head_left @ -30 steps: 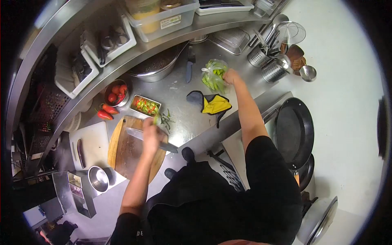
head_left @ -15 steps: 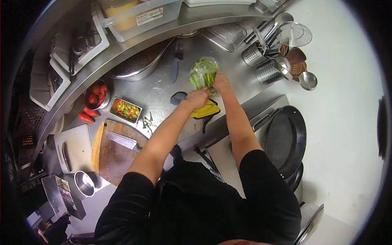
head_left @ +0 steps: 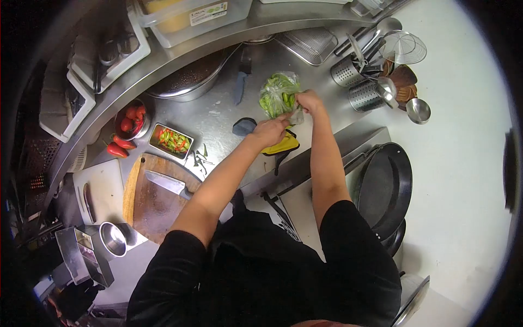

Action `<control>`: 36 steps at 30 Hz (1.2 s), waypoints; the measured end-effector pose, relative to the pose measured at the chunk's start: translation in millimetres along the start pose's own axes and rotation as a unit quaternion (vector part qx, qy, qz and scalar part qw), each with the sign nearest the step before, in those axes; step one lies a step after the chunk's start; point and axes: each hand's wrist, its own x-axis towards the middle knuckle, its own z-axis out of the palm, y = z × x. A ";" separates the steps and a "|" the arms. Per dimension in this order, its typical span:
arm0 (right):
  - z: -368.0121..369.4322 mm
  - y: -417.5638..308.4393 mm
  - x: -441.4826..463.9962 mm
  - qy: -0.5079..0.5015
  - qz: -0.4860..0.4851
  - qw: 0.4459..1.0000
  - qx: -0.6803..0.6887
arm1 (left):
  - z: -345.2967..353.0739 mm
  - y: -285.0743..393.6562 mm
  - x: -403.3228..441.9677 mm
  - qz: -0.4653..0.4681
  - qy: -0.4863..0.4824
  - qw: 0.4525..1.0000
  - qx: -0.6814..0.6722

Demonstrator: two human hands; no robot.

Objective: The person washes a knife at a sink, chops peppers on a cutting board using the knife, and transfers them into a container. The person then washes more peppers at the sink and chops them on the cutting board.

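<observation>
A clear plastic bag (head_left: 279, 91) of green vegetables lies on the steel counter in front of me. My right hand (head_left: 309, 101) is closed on the bag's right edge, near its loose mouth. At the lower edge, my left hand (head_left: 272, 132) has its fingers closed on the bag's plastic. Just under the left hand is a yellow and black cloth item (head_left: 283, 144), partly covered. A grey-blue rounded piece (head_left: 244, 126) sits beside the left wrist.
A chef's knife (head_left: 165, 181) rests on a round wooden board (head_left: 158, 210), left. Nearby are a tray of cut peppers (head_left: 171, 140), a bowl of red vegetables (head_left: 131, 121) and a blue-handled knife (head_left: 239, 87). Utensil holders (head_left: 364, 96) and black pans (head_left: 384, 185) stand right.
My right hand has shifted slightly up and right, and the left a little right. The bag's clear mouth now spreads between them. The whole view has shifted slightly.
</observation>
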 end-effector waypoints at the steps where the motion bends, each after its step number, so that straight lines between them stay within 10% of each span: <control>1: -0.3 4.6 8.1 -0.003 0.000 1.000 -0.001 | -0.5 1.8 -0.5 0.003 0.011 1.000 -0.013; 9: 27.2 12.6 31.7 -0.019 -0.134 0.987 -0.092 | 4.5 9.0 -3.6 0.020 0.067 0.998 0.001; 15: -42.3 -16.2 -21.7 -0.054 0.006 0.997 0.061 | 15.8 -7.7 -18.6 0.030 0.100 0.993 0.048; 26: -44.4 -0.5 -94.1 -0.039 -0.130 0.955 0.264 | -55.5 -20.9 -147.0 -0.212 0.308 0.924 -0.082; 30: -46.7 -4.6 -115.8 -0.040 -0.110 0.963 0.241 | -56.8 -51.0 -228.4 -0.303 0.133 0.943 -0.023; 36: 85.8 -36.1 -188.4 -0.252 -0.183 0.948 -0.059 | -54.6 -86.5 -252.1 -0.277 0.264 0.921 -0.077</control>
